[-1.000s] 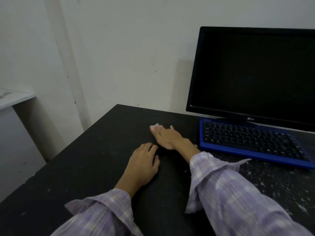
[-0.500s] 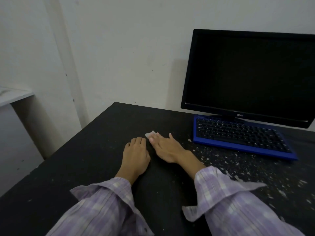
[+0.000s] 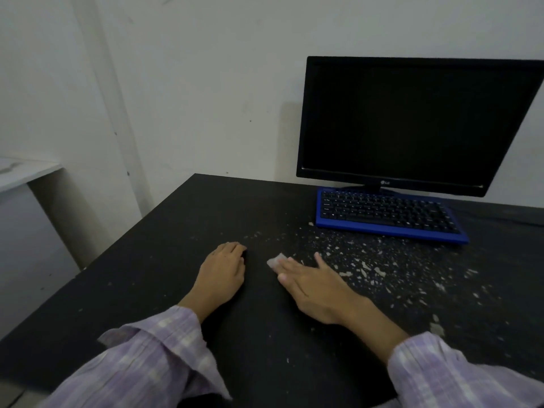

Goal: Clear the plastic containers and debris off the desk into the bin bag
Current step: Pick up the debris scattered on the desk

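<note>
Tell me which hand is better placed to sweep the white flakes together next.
The right hand: it lies flat on the desk, beside the white flakes. The left hand rests away from them.

sleeves: lilac-white plaid, loose open cuffs | left hand, right hand: bare, ungloved

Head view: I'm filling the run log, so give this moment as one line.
left hand: flat on desk, idle | right hand: fingers pressing white scrap | debris: scattered before keyboard | bin bag: unseen
</note>
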Demonstrator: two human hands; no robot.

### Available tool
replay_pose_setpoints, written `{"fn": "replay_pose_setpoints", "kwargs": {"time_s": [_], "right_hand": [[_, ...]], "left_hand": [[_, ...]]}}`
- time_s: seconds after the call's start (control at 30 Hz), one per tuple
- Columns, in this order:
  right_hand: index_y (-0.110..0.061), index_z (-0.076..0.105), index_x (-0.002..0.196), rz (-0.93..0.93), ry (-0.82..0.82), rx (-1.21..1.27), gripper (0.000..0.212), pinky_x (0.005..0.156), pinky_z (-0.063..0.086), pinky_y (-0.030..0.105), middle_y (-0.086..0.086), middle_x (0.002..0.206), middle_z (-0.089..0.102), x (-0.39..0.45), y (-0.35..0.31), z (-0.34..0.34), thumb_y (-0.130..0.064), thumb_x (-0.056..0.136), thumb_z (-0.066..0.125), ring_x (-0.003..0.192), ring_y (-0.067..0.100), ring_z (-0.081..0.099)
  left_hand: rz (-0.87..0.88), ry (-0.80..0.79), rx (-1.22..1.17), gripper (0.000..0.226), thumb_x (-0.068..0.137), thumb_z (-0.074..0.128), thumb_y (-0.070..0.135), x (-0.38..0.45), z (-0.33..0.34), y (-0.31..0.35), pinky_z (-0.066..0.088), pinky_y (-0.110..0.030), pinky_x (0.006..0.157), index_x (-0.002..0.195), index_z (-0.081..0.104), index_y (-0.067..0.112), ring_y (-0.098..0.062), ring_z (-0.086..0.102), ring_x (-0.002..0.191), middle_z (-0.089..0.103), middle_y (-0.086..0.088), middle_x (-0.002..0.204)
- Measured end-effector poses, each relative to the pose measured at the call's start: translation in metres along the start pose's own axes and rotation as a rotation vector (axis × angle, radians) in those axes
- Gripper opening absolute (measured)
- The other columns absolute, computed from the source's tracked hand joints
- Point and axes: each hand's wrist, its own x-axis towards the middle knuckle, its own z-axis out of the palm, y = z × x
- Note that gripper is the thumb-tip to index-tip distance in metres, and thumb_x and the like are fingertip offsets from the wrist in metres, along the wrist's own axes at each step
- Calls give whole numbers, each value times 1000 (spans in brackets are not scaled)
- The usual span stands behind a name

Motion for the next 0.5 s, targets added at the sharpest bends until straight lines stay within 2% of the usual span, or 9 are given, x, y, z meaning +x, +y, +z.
{"fn": "replay_pose_setpoints", "kwargs": {"time_s": [0.1,0.27,0.4,0.5], "right_hand": [[-22,0,153,88,-4,-44,56,119,-4,50,-4,161,-2,-12,-12,5,-43,102,10,148,11,0],[-19,4,153,-53,19,-9,58,119,-2,49,-1,161,2,-41,-59,23,-45,101,9,148,12,0],[-24,6,153,-139,53,28,76,116,-11,42,-8,160,4,-81,-72,32,-53,84,-8,147,5,-1],[-35,-2,149,-151,21,50,69,115,-18,35,-19,158,-2,-119,-66,34,-53,83,-8,144,-4,-7]], "left_hand": [[35,20,-15,41,98,38,23,-25,0,7,29,-27,111,139,41,17,-14,36,135,42,-1,145],[79,-7,-27,45,96,40,16,-50,4,17,24,-27,116,141,38,16,-14,30,139,37,-2,149],[88,14,-39,44,97,41,16,-60,4,21,24,-26,116,141,38,18,-13,29,139,36,-1,150],[106,13,-51,43,97,40,17,-66,4,29,25,-26,115,140,40,18,-13,31,138,38,0,148]]}}
